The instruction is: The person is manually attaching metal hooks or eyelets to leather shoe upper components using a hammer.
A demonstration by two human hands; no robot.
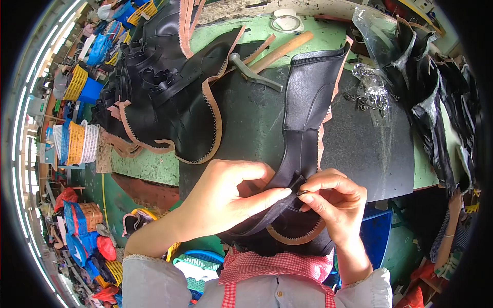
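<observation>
A long black leather boot upper [308,102] with a pink zigzag-cut lining edge lies up the bench and bends over its near edge towards my lap. A dark zipper [298,182] runs along the near part, between my hands. My left hand [221,197] is closed on the boot upper beside the zipper, its thumb on top and its fingers partly hidden behind the leather. Close by on the right, my right hand [336,197] pinches a small dark zipper slider [302,193] between thumb and forefinger at the zipper's end.
More black boot uppers [190,102] are heaped at the left. A hammer [257,77] lies beyond the dark board [364,154]. Clear plastic bags [372,90] with small metal parts and more black leather pieces [431,108] are at right. A co-worker's arm [450,226] shows far right.
</observation>
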